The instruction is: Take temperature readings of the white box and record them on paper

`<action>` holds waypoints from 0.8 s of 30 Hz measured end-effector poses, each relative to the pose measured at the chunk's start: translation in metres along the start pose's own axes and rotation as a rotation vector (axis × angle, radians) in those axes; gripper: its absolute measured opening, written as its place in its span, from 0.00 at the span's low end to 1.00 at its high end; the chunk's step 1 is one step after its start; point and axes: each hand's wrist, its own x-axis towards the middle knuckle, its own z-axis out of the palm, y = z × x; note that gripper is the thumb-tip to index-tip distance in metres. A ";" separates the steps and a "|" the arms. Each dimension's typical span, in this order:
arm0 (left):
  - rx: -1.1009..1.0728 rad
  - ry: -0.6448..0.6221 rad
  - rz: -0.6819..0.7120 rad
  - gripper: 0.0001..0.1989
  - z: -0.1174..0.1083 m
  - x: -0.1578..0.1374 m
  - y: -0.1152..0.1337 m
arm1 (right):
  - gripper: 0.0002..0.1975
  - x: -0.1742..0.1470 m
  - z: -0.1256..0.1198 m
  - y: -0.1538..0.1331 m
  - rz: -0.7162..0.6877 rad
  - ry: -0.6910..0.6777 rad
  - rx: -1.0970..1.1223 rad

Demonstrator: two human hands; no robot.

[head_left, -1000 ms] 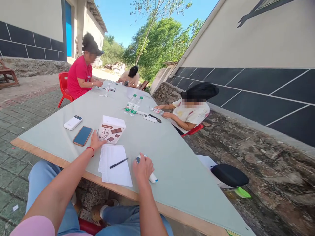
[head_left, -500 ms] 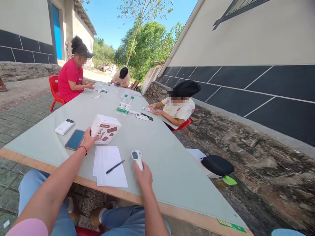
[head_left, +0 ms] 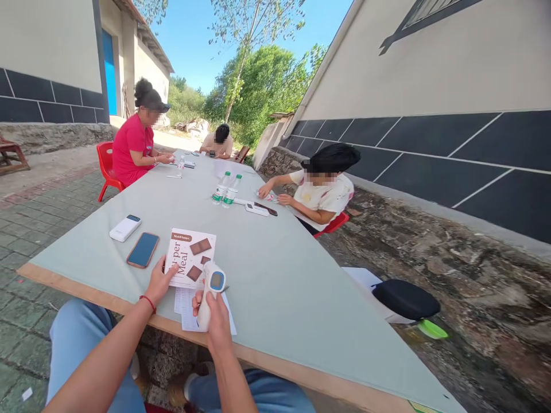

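My left hand (head_left: 160, 280) grips the lower left edge of a white box (head_left: 193, 252) printed with brown chocolate pieces and the word "Meal". In my right hand (head_left: 214, 315) is a white infrared thermometer (head_left: 210, 298), held upright with its small blue-rimmed screen towards me. Its head overlaps the box's lower right corner in view; I cannot tell whether they touch. Sheets of paper (head_left: 228, 315) lie on the table beneath, partly covered by my hand and the box. Of the pen, only a dark tip shows beside the thermometer.
A phone (head_left: 143, 250) and a white power bank (head_left: 125, 228) lie to the left on the table (head_left: 310, 321). Two water bottles (head_left: 226, 189) stand farther back. Across the table sit several people, one at the right handling a small package (head_left: 270, 197).
My right hand has lifted the thermometer from near the tabletop and brought it left, up to the box. The box has come nearer, its printed face now turned towards me.
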 end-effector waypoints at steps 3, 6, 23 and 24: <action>0.033 -0.020 0.033 0.27 -0.001 0.000 -0.002 | 0.21 -0.005 0.003 0.011 0.067 -0.010 -0.023; 0.061 -0.022 0.027 0.28 -0.002 0.001 -0.004 | 0.22 -0.006 0.004 0.019 0.113 0.023 -0.041; 0.073 -0.013 0.011 0.27 -0.002 -0.001 0.004 | 0.27 -0.003 0.003 0.022 0.179 0.066 -0.092; 0.072 -0.010 0.012 0.27 -0.001 -0.001 0.004 | 0.27 -0.003 0.003 0.022 0.177 0.067 -0.099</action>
